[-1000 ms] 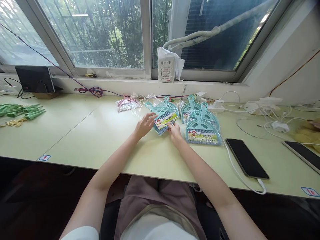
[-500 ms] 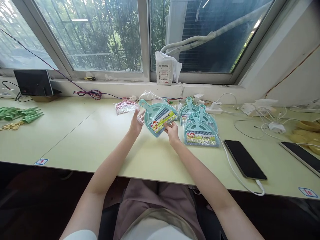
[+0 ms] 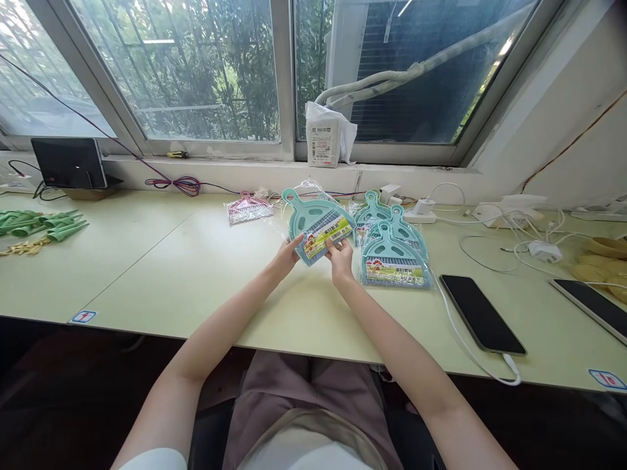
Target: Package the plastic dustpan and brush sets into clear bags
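A teal dustpan-and-brush set (image 3: 318,222) in a clear bag is held tilted above the table, its handle toward the upper left. My left hand (image 3: 288,253) grips its lower left edge, and my right hand (image 3: 340,256) pinches the bottom edge near the label. To the right, several similar teal sets (image 3: 394,258) in clear wrap lie overlapping. Behind and to the left lies a pink set (image 3: 249,209), also in clear wrap.
On the pale table (image 3: 147,274), a phone (image 3: 482,313) with a white cable lies at the right, near tangled cords. A tablet (image 3: 67,163) stands at the back left, above green items (image 3: 42,223). A packet (image 3: 323,142) sits on the sill.
My left hand has moved down from the bag near the handle to the set's lower left edge. The held set has shifted slightly to the right.
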{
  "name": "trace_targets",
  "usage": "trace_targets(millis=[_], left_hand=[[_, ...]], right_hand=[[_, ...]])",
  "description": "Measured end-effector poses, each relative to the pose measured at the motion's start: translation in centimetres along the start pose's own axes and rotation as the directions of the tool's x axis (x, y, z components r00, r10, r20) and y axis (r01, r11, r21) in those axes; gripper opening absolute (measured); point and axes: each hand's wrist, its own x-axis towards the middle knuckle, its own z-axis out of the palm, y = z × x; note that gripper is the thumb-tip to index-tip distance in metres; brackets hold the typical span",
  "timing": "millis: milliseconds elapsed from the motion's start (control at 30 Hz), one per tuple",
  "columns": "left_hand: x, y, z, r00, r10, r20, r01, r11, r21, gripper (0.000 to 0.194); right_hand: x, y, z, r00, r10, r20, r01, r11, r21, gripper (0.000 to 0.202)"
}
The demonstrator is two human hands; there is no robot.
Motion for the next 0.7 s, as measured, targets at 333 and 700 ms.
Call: trace_targets(millis=[333, 700], left_hand=[[-0.9, 0.8, 1.2, 0.995, 0.099, -0.013, -0.098, 0.993, 0.062, 0.069], [-0.2, 0.7, 0.4, 0.990, 0.053, -0.133, -0.039, 0.994, 0.102, 0.075]], right_hand=[[-0.1, 0.0, 0.3, 0.997, -0.070, -0.019, 0.069, 0.996, -0.055, 0.033], [-0.3, 0.0, 0.3, 0.997, -0.050, -0.063, 0.046, 0.997, -0.066, 0.033]])
